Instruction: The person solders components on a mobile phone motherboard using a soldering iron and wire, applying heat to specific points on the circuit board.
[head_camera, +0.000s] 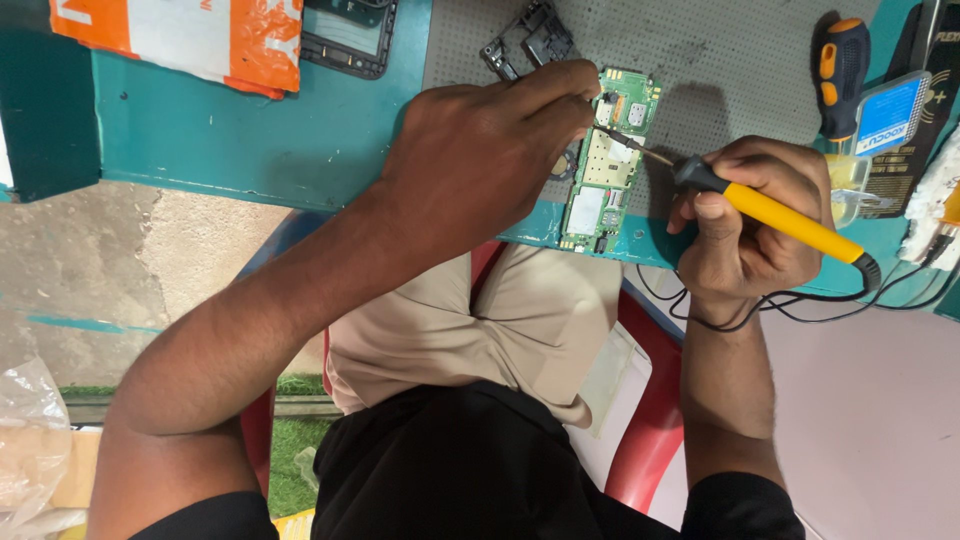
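L hand (480, 165) lies over the green circuit board (605, 165), fingertips pinched on tweezers (625, 138) touching the board's upper part. R hand (750, 225) is wrapped round the yellow soldering iron (790, 222), tip just beside the tweezers. Board sits on grey mat (720, 60) at teal bench (250, 130) edge, w/ a screwdriver (843, 70) far right.

Two hands: left (480, 160), right (745, 225). One green circuit board (607, 165), one yellow soldering iron (775, 215), one screwdriver (842, 75) at two o'clock, one orange-and-white package (190, 40) at ten o'clock.
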